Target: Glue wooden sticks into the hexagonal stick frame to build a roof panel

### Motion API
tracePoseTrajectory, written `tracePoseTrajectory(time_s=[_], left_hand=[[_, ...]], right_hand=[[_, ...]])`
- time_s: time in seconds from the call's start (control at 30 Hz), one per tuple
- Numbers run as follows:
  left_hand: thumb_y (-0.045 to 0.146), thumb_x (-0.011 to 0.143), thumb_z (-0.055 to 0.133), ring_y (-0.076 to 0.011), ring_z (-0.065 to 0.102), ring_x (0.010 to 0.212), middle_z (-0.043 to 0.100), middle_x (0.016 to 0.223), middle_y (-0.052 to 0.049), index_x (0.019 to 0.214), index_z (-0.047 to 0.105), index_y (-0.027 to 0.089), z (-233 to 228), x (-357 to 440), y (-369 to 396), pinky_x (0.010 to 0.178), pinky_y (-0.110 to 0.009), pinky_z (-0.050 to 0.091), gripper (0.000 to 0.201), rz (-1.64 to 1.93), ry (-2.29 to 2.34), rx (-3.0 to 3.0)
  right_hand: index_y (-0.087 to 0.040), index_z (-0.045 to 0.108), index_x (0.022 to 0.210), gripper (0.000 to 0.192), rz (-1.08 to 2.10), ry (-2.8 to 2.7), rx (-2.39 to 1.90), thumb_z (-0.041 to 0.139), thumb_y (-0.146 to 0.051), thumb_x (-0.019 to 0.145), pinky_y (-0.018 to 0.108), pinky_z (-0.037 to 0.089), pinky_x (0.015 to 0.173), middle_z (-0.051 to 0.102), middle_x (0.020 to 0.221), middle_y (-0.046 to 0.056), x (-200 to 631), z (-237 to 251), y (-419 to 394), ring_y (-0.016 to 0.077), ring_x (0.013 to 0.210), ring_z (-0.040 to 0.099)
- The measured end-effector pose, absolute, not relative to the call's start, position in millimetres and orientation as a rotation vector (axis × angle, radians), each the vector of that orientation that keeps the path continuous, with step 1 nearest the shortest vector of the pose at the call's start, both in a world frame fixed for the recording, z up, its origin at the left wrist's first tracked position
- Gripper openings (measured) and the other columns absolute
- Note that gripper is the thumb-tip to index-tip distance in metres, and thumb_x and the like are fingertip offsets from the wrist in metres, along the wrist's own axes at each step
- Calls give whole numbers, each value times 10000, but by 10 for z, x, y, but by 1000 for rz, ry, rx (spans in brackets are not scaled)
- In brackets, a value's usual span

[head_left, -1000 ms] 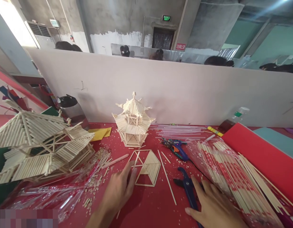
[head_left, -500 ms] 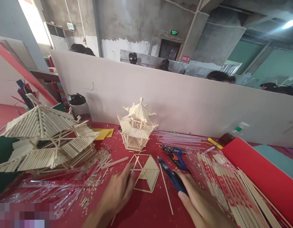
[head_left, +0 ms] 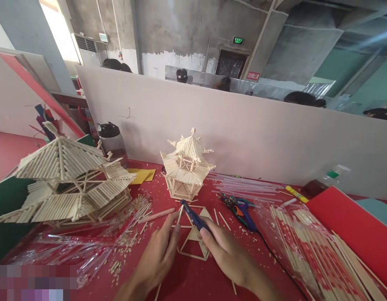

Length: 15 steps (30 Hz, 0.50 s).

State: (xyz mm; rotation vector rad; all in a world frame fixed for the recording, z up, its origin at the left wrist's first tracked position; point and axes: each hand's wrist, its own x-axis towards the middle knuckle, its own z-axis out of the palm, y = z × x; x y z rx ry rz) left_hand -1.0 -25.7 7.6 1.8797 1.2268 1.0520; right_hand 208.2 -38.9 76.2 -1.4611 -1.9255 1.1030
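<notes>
My left hand (head_left: 162, 242) pinches a thin wooden stick (head_left: 180, 214), its upper end pointing away from me. Dark blue hand cutters (head_left: 196, 218) are gripped in my right hand (head_left: 226, 248), with their tip at that upper end; whether the jaws are closed I cannot tell. Below the cutters lies a flat stick frame (head_left: 193, 255), partly covered with sticks laid side by side and partly hidden by the tool and my right hand. Behind it stands a small stick pagoda (head_left: 184, 167).
A larger stick pavilion (head_left: 77, 175) stands at left, near scattered offcuts (head_left: 131, 225) and clear plastic wrap (head_left: 62, 246). Right of centre lies a glue gun (head_left: 245, 213) with its cord. Bundled sticks (head_left: 319, 246), a red board (head_left: 344, 230) and a white partition (head_left: 227, 129) surround the workspace.
My right hand has brought the cutters leftward to the stick's upper end. A stick that lay whole right of the frame now shows as separate short pieces. The view has shifted slightly.
</notes>
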Motion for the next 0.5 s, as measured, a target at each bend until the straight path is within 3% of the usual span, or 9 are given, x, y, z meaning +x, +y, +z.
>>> tracePoseTrajectory(time_s=[0.13,0.33,0.5], left_hand=[[340,1081,326,-198,716,883,731,1203,-92,1482,457,247,69,-23,-266,901,-307,549,431,1037,1266,1871],[316,1061,345,-188,692,722,755,946,-51,1453,484,231,77,-11,-289,739,-267,540,424,1004,1312,1891],[351,1064,348,-190,634,637,687,744,-6,1455,472,213,90,-8,-281,650,-263,485,433,910,1333,1863]], right_hand=[[-282,523,1505,528,1144,-1925,-1455,358,-554,1084,415,449,1107,658,1394,87,2040,724,-358,264,1318,592],[-277,535,1500,523,1122,-1952,-1498,367,-540,1080,428,462,1102,635,1442,91,2052,736,-365,281,1324,593],[-282,544,1497,513,1138,-1953,-1491,366,-526,1082,435,455,1128,635,1448,85,2079,692,-320,276,1342,585]])
